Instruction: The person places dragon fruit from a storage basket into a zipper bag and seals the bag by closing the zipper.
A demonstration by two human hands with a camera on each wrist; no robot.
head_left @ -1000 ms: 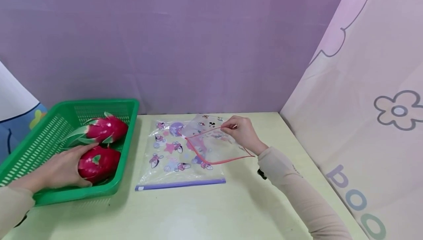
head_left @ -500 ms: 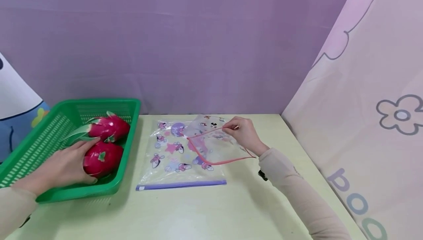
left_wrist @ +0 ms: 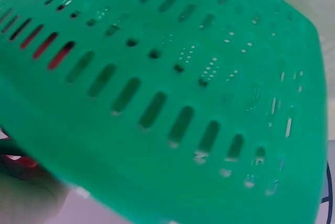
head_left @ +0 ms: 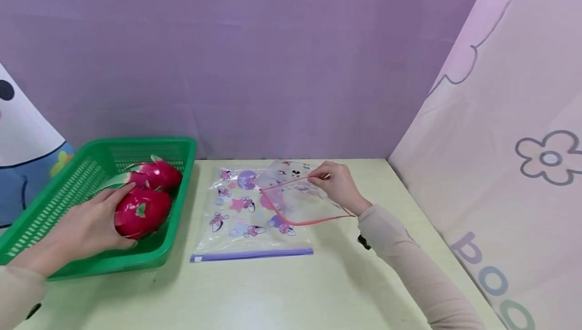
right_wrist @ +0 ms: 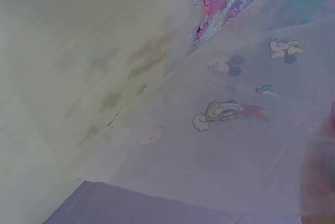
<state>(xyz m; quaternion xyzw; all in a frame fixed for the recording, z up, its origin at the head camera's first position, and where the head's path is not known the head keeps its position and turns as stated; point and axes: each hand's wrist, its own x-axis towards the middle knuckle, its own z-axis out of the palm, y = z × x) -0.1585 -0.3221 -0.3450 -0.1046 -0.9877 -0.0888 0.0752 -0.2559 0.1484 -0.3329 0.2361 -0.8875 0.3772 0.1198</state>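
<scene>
In the head view, my left hand [head_left: 91, 226] reaches into a green plastic basket [head_left: 182, 193] and grips the nearer red dragon fruit [head_left: 143, 214], thumb below and fingers over its side. A second dragon fruit [head_left: 161, 175] with long green scales lies behind it. My right hand [head_left: 337, 183] pinches the upper edge of a small frosted zipper bag [head_left: 304, 203] with red trim, whose mouth gapes toward me. Cartoon prints on that frosted bag [right_wrist: 225, 145] fill much of the right wrist view. The basket wall [left_wrist: 157, 109] hides most of my left hand in the left wrist view.
A larger clear zipper bag [head_left: 227, 239] with a purple slider strip lies flat on the pale table [head_left: 254, 294], partly under the small bag. A purple cloth [head_left: 291, 67] stands behind the table. A printed light panel [head_left: 500, 168] borders the right side.
The left hand and the nearer dragon fruit have shifted slightly up within the basket, so the fruit now overlaps the rear one more. The right hand keeps its hold on the frosted bag.
</scene>
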